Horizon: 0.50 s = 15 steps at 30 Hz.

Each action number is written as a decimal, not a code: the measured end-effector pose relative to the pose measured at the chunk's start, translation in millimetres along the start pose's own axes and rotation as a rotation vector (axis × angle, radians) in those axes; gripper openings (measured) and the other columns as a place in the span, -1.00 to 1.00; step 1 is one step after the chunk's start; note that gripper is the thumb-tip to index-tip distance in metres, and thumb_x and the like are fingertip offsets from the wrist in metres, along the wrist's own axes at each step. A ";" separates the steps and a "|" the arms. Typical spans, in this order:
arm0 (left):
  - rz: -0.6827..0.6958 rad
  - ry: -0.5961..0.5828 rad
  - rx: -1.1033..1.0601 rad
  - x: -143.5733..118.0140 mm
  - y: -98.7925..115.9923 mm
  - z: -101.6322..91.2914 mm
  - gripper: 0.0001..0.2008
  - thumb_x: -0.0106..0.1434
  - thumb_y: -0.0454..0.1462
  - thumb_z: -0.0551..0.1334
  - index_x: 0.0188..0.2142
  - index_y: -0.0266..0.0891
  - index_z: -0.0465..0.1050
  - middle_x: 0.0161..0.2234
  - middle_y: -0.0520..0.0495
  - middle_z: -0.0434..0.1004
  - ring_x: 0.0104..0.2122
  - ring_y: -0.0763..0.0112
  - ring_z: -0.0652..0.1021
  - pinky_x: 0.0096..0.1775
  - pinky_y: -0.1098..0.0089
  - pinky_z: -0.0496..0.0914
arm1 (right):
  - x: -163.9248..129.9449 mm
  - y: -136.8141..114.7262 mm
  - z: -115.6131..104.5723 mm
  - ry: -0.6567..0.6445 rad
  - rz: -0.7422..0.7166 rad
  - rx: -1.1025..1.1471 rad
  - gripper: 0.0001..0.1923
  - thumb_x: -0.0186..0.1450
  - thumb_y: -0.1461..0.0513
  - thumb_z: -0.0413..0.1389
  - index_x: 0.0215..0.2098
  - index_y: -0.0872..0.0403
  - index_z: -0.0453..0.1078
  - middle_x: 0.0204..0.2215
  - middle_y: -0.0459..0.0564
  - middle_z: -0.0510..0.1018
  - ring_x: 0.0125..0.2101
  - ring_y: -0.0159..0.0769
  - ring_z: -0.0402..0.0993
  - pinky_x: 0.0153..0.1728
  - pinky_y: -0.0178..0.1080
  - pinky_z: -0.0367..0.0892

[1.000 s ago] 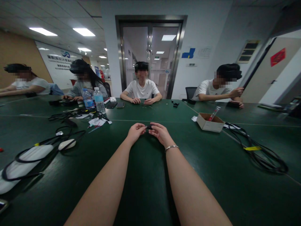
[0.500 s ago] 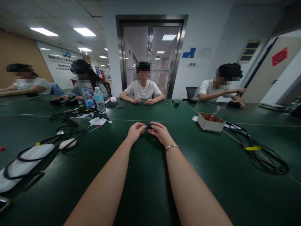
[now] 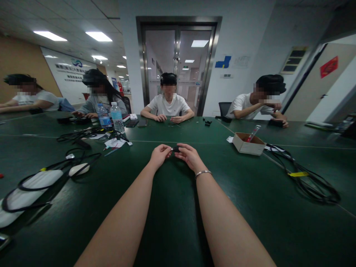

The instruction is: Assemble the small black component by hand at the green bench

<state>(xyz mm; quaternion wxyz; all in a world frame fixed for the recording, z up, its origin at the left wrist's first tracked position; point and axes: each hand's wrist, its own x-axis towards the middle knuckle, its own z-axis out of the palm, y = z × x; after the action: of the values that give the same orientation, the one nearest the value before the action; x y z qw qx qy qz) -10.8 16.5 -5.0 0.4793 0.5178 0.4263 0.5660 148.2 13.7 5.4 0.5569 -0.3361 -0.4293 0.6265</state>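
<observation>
Held between both hands out over the middle of the dark green tabletop (image 3: 250, 207): a small black part (image 3: 175, 149), long axis running left to right, one end toward each hand. Dark and matt, too small for any finer detail or for a firm name. Left hand (image 3: 159, 155) pinched on its left end with thumb and fingertips, right hand (image 3: 188, 155) pinched on its right end, the two hands drawn close together with only the part between them. Silver bracelet (image 3: 203, 173) around the right wrist. Both forearms stretched forward, low above the tabletop.

To the right, well apart from the hands, an open cardboard box (image 3: 247, 145) with a red-and-white stick-like item (image 3: 252, 134) leaning up out of it; the rest of its contents not visible. Just beyond the box, a coil of black cable (image 3: 308, 181) bound with a yellow tie (image 3: 298, 174).

To the left, two plastic water bottles (image 3: 111, 118) upright side by side, capped, the left one with a blue label. Near them, loose black cables (image 3: 80, 136) and scraps of white packaging (image 3: 115, 143). Closer in on the left, a white oval device (image 3: 79, 169) among more black cable, and a white pouch (image 3: 25, 193) ringed by a cable loop.

Across the tabletop, a person in a white T-shirt (image 3: 168, 105) with both hands resting on the surface; three more people seated at the far sides.
</observation>
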 end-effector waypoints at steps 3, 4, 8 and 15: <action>-0.008 -0.003 0.003 -0.6 0.9 0.0 -0.71 0.00 -0.14 0.37 -0.40 -0.33 0.43 -0.53 -0.04 0.47 -0.52 0.51 0.45 -0.47 0.50 0.31 | 0.0 0.6 -0.5 -0.009 -0.006 -0.006 -0.80 0.20 0.45 0.10 -0.23 0.15 0.44 -0.46 -0.02 0.55 -0.47 -0.31 0.57 -0.35 -0.30 0.52; -0.011 -0.003 0.003 -0.9 1.3 0.0 -0.72 0.02 -0.15 0.36 -0.40 -0.33 0.43 -0.53 -0.04 0.47 -0.52 0.51 0.45 -0.46 0.50 0.31 | -0.1 0.7 -0.5 -0.010 -0.006 -0.009 -0.80 0.20 0.45 0.10 -0.23 0.15 0.44 -0.46 -0.03 0.55 -0.47 -0.31 0.57 -0.35 -0.30 0.53; -0.029 0.008 0.009 -1.8 3.2 0.8 -0.75 0.04 -0.18 0.35 -0.41 -0.34 0.43 -0.55 -0.02 0.46 -0.54 0.52 0.44 -0.47 0.51 0.31 | -0.1 0.9 -0.2 -0.013 -0.008 -0.013 -0.81 0.20 0.45 0.11 -0.24 0.14 0.45 -0.45 -0.02 0.56 -0.47 -0.31 0.57 -0.36 -0.30 0.53; -0.052 0.016 0.013 -0.7 3.3 1.7 -0.75 0.06 -0.19 0.35 -0.42 -0.34 0.41 -0.56 -0.03 0.47 -0.56 0.53 0.44 -0.49 0.52 0.30 | 0.5 1.4 -0.3 -0.018 -0.008 0.006 -0.83 0.21 0.45 0.13 -0.26 0.15 0.45 -0.47 -0.02 0.55 -0.49 -0.31 0.57 -0.38 -0.31 0.54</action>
<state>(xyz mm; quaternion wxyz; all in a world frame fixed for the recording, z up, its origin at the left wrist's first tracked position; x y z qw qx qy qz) -9.5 15.2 -1.7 0.4870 0.5053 0.4470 0.5547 147.8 14.3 4.0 0.5566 -0.3271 -0.4335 0.6287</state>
